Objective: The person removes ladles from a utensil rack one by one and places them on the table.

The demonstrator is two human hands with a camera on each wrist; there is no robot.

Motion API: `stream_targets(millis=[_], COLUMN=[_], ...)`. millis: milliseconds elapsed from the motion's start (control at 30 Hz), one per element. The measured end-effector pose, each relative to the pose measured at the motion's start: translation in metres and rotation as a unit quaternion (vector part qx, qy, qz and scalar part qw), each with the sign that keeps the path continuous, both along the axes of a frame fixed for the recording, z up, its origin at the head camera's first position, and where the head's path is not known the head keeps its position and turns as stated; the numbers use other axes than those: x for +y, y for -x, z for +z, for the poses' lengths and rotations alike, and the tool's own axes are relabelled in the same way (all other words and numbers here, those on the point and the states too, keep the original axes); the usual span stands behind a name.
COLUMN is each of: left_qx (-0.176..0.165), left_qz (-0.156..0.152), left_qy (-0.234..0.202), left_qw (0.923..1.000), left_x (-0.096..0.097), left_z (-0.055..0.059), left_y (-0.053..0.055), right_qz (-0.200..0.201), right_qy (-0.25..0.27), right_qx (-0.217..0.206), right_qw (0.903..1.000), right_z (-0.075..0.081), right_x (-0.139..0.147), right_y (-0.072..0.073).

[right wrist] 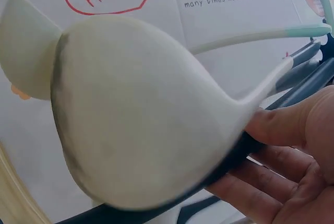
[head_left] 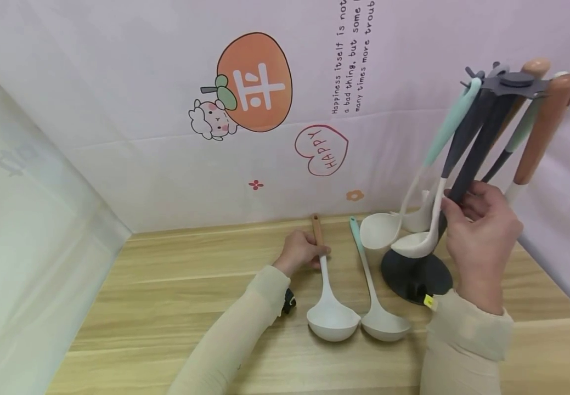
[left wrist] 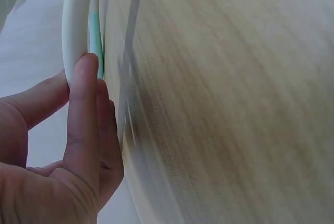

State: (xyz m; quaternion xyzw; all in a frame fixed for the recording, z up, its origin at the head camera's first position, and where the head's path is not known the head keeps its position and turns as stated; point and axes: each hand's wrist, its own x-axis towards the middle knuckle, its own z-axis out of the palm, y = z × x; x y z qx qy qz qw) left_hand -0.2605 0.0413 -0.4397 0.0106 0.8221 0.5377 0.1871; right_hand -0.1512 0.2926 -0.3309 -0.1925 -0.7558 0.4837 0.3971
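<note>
My left hand (head_left: 300,252) pinches a white ladle (head_left: 333,318) with a brown wooden handle, its bowl toward me on the table. In the left wrist view, thumb and forefinger hold its white shaft (left wrist: 77,23). Just to its right lies a second ladle (head_left: 385,323) with a mint-green handle. My right hand (head_left: 482,236) grips the black pole of a utensil stand (head_left: 477,148). The stand leans to the right, with its round base (head_left: 415,274) on the table. Ladles and other long-handled utensils hang from its top; a white ladle (right wrist: 135,114) hides part of the pole in the right wrist view.
The wood-grain table (head_left: 166,307) meets a printed white cloth backdrop (head_left: 141,109) behind the ladles. Another cloth (head_left: 13,230) hangs on the left. Hanging brown-handled (head_left: 543,131) and mint-handled (head_left: 455,120) utensils spread around the pole near my right hand.
</note>
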Motion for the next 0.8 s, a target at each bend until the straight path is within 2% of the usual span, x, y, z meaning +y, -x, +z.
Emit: stream_targets(millis=[167,367,800], left_qx=[0.002,0.005,0.008], left_qz=[-0.002,-0.002,-0.006], left_qy=[0.012,0.011,0.02], left_qw=[0.9999,0.9999,0.9997], left_x=[0.0013,0.0009,0.0006], left_z=[0.0003,0.001,-0.0011], left_y=[-0.0009,-0.0011,-0.0009], right_qz=[-0.007,0.011,0.013], right_qy=[-0.001,0.001,-0.008], right_qx=[0.002,0.011,-0.038], right_qw=[1.0,0.9999,0.9992], right_z=[0.0011,0.0023,0.0026], right_x=[0.0046,0.0064,0.0111], right_y=[-0.0023,-0.0038,-0.0042])
